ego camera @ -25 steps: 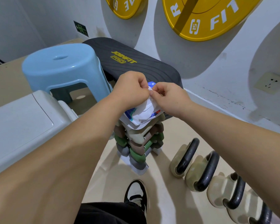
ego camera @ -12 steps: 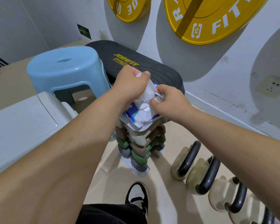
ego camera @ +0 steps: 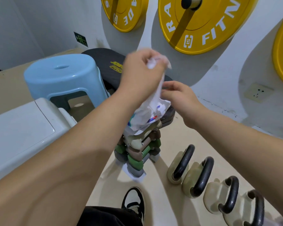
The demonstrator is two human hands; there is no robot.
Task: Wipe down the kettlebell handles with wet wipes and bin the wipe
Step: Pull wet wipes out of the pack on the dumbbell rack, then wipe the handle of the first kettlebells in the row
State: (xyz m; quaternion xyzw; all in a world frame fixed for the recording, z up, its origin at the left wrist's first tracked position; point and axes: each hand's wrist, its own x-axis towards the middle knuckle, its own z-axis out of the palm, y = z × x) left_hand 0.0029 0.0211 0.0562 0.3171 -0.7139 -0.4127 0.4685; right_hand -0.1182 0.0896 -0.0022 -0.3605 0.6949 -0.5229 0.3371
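A white wet wipe (ego camera: 155, 62) is stretched up out of its pack (ego camera: 147, 115), pinched in my left hand (ego camera: 140, 74) held high. The pack is white with blue and red print and lies on top of a dumbbell stack (ego camera: 137, 152). My right hand (ego camera: 180, 95) presses on the pack's far side, holding it down. Several cream kettlebells with black handles (ego camera: 181, 162) stand in a row on the floor at the lower right, apart from both hands.
A light blue stool (ego camera: 62, 75) and a white lidded bin (ego camera: 20, 128) are at the left. A black step platform (ego camera: 108, 66) lies behind the stack. Yellow weight plates (ego camera: 194, 26) hang on the wall. My shoe (ego camera: 134, 201) is below.
My left hand has risen, drawing the wipe up out of the pack. My right hand stayed on the pack. The view tilted slightly upward.
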